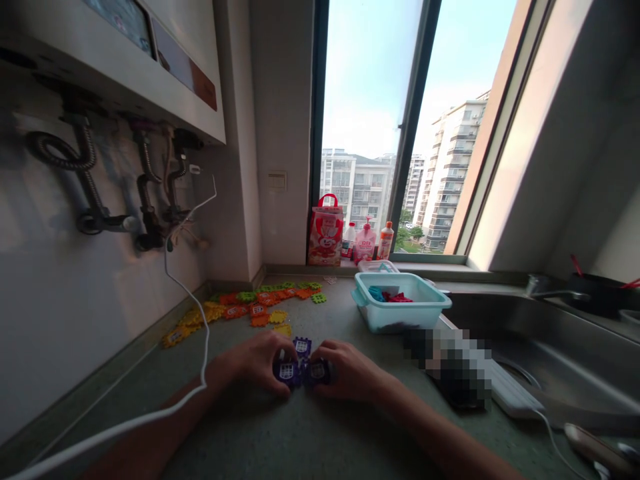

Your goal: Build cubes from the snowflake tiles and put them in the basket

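My left hand (266, 360) is closed around a purple interlocking tile (287, 372) with a white window-like grid on it. Opposite it, my right hand (347, 371) grips a second purple tile (319, 373) of the same sort. The two tiles meet or nearly meet edge to edge just above the counter; I cannot tell whether their teeth are locked. Behind them a third purple tile (302, 346) shows between my hands, close against the other two.
Loose orange tiles (257, 310), yellow tiles (193, 320) and green tiles (319, 299) lie at the back left. A light-blue basin (400, 307) with coloured pieces stands right of centre. A white cable (206, 347) crosses the left side. The sink (590, 363) and a white power strip (510, 387) are rightward.
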Motion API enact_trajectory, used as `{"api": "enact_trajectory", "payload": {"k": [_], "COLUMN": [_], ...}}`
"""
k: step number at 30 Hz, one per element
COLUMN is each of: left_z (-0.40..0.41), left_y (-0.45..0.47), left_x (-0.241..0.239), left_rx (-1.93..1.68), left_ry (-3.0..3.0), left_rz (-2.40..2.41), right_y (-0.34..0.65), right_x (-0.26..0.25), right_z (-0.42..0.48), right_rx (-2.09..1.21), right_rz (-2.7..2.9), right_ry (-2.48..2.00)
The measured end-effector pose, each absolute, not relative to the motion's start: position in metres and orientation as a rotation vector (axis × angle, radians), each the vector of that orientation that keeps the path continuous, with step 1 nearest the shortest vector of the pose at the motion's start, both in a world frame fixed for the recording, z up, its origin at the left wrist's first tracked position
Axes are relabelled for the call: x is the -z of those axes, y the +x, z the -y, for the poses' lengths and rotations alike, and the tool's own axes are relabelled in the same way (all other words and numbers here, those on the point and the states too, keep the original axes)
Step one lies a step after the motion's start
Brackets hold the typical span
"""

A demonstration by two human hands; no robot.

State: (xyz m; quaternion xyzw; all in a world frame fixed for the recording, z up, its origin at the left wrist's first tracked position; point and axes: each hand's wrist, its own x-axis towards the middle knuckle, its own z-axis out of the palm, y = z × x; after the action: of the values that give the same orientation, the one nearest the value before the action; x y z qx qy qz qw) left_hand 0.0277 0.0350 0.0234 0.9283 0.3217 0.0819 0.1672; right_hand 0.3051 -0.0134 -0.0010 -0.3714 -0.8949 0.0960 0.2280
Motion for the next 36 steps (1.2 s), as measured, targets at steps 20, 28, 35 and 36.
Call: {"api": "enact_trajectory", "payload": {"k": [20, 28, 35, 36], "left_z": [-0.076, -0.073, -0.067, -0.066], "left_y": [0.016, 0.019, 0.022, 0.021], "left_x": [0.004, -0.003, -0.007, -0.009], "left_rx": [-0.491, -0.530, -0.620, -0.670], "left_ry": [2.867, 2.869, 2.773, 2.752], "left_rz": [-0.866, -0.969, -1.048, -1.058], "right_y": [0.344, 0.316, 0.323, 0.327], "right_x": [0.011, 0.001, 0.002, 0.004], "right_z": [-0.022, 0.006, 0.001, -0.002], "right_rx": [-0.296, -0.285, -0.305, -0.294], "right_rz": [2.204, 2.427, 2.460, 2.448], "right_ry": [-1.103, -1.032, -1.056, -1.058]}}
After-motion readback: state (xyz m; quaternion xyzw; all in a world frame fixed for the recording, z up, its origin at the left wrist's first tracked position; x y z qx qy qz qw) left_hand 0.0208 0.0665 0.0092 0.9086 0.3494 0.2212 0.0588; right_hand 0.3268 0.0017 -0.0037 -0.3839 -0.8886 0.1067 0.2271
